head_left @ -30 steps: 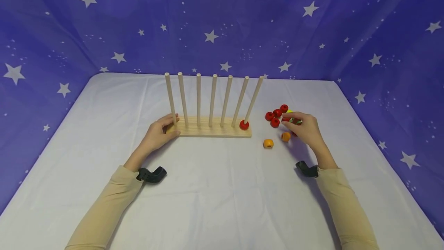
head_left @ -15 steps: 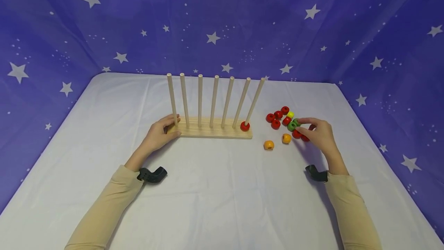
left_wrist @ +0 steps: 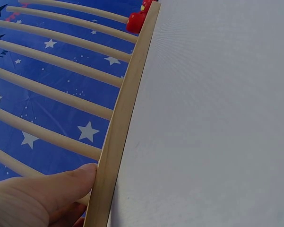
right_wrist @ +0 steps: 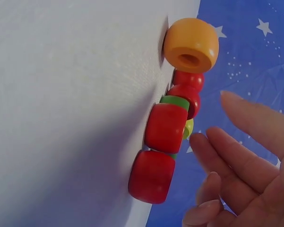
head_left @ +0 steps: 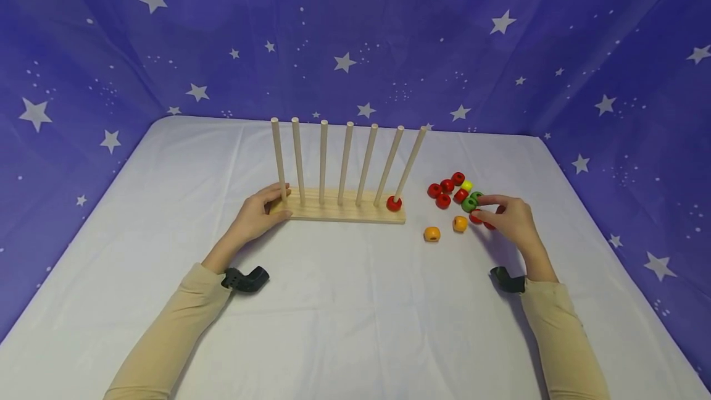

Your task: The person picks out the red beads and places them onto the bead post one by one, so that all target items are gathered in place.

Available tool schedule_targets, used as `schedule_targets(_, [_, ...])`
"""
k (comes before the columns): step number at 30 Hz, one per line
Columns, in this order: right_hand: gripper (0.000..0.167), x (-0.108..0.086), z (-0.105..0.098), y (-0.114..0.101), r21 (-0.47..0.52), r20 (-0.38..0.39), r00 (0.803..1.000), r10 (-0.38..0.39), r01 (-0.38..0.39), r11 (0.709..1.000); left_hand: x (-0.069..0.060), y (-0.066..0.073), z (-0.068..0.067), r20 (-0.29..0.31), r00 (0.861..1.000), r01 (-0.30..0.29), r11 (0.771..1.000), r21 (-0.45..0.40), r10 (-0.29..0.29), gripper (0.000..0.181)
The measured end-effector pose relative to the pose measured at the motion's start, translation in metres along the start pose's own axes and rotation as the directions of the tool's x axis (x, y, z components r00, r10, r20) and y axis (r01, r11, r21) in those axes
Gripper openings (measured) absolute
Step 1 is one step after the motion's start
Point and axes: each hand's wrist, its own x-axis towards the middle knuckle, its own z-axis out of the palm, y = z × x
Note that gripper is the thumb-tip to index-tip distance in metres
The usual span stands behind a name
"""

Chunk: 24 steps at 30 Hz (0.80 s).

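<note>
Wooden seven-peg rack (head_left: 344, 215), in the head view, points its long axis toward loose beads (head_left: 460, 195) on its right; right hand (head_left: 513, 221) is nearer. Left wrist view: left hand (left_wrist: 42, 197) grips the rack's left end. Right wrist view: fingers spread apart, holding nothing, near red beads (right_wrist: 165, 127).

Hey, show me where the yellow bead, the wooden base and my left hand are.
Yellow bead (head_left: 467, 186): head view, middle of its visible surface.
Wooden base (head_left: 350, 212): head view, bare top face.
Left hand (head_left: 255, 213): head view, back of the hand.

red bead (head_left: 490, 225) partly behind right hand (head_left: 512, 217), sleeves (head_left: 163, 338) cropped below
</note>
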Motion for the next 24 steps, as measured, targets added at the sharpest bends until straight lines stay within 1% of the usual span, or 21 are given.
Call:
schedule_targets(5, [0.047, 0.0011, 0.0024, 0.0032, -0.026, 0.037, 0.999, -0.014, 0.015, 1.000, 0.0004, -0.0005, 0.0003, 0.000, 1.000, -0.007, 1.000, -0.005, 0.007, 0.048])
schedule_targets(12, [0.045, 0.0011, 0.0051, 0.0058, -0.086, 0.028, 1.000, -0.014, 0.016, 0.996, -0.0004, -0.0006, 0.0004, -0.002, 1.000, -0.015, 1.000, 0.003, 0.015, 0.048])
schedule_targets(18, [0.043, 0.0002, 0.0046, 0.0072, -0.094, 0.030, 0.999, -0.011, 0.014, 0.995, -0.0001, -0.0007, 0.0001, -0.004, 1.000, -0.015, 1.000, 0.003, 0.015, 0.048])
schedule_targets(24, [0.043, 0.0042, 0.0070, 0.0097, -0.104, 0.043, 0.999, -0.011, 0.016, 0.994, 0.0002, 0.0000, 0.0004, -0.005, 1.000, -0.007, 1.000, 0.002, 0.007, 0.048])
